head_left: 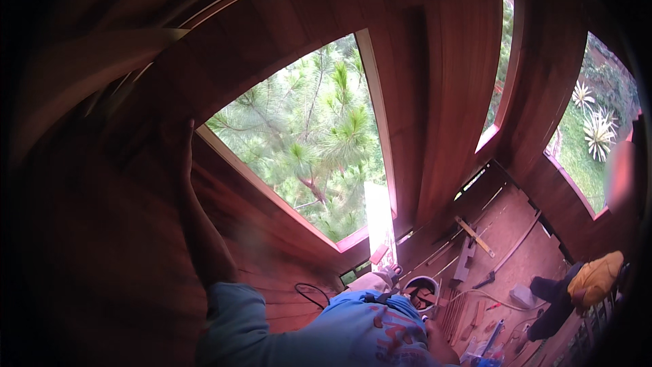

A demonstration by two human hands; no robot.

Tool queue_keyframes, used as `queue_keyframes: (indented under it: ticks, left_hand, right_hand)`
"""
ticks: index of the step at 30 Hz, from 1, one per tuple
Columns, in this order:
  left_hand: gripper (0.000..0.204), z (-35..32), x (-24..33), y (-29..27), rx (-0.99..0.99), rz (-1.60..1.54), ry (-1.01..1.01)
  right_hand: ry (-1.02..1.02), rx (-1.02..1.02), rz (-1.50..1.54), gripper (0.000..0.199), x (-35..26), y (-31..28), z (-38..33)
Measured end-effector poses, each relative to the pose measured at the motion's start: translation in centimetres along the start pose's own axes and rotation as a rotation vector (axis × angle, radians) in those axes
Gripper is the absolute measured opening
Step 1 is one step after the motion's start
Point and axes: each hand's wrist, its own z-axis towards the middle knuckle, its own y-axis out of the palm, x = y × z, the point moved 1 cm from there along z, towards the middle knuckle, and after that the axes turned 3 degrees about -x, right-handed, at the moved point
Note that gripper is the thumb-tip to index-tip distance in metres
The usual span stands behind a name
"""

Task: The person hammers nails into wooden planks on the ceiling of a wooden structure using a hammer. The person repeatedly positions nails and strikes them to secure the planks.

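My left arm stretches up along the dark wooden plank wall [136,211]. My left hand [179,141] rests on the boards beside the left corner of the large window opening [305,136]. It looks open and flat, with nothing visible in it, though shade blurs the fingers. Low in the view, my right hand [430,329] is close to my body, by the hem of my blue shirt [339,333]. Its fingers are mostly hidden, so any grip does not show. A bucket [422,292] with dark things inside stands just beyond it.
A person in a yellow top [599,278] is at the right. Wood strips [458,316], a spirit level [475,236], a cable [499,297] and small tools lie on the floor [506,214]. A bright white board [380,221] stands by the window. A black cord [311,293] lies left of me.
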Motion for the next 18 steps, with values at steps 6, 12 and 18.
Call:
queue_keyframes:
  ticks: [6,12,18]
  left_hand:
    - [0.078,1.6,-4.0,-0.8,0.073,0.232,0.327]
    - [0.076,2.0,0.1,-1.7,0.108,0.197,0.496]
    - [0.083,1.7,-0.2,-0.6,0.159,0.306,0.488]
  right_hand:
    - [-0.202,-0.045,-0.331,0.041,-0.7,0.6,-0.3]
    - [-0.113,-0.038,0.028,0.040,-2.6,1.5,-2.8]
    - [-0.052,0.009,0.132,0.043,-1.8,6.9,-1.8]
